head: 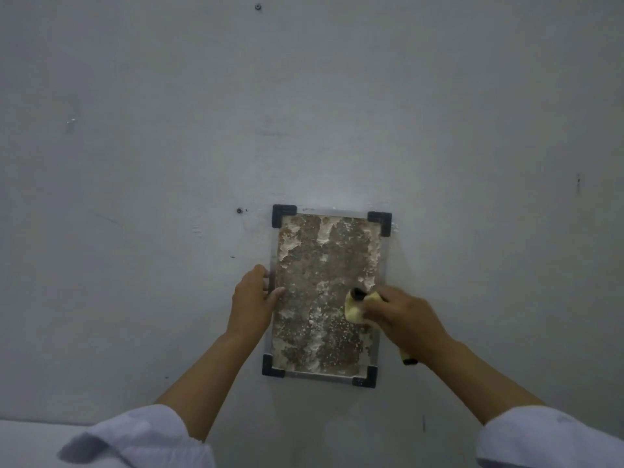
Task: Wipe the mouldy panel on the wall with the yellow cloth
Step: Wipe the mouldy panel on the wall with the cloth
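The yellow cloth (356, 307) is bunched soft and light under the curled fingers of the right hand (401, 319), pressed to the right side of the mouldy panel (324, 292) just past the fingertips; a dark-tipped yellow piece pokes out below the wrist, and whether it is cloth or a tool I cannot tell. The left hand (253, 298) grips the panel's left edge, thumb lying on its face, the other fingers around the rim. The panel looks stiff and crusty, probably flaky, so the limp cloth is best kept wadded in the palm, with the frame edge held steady.
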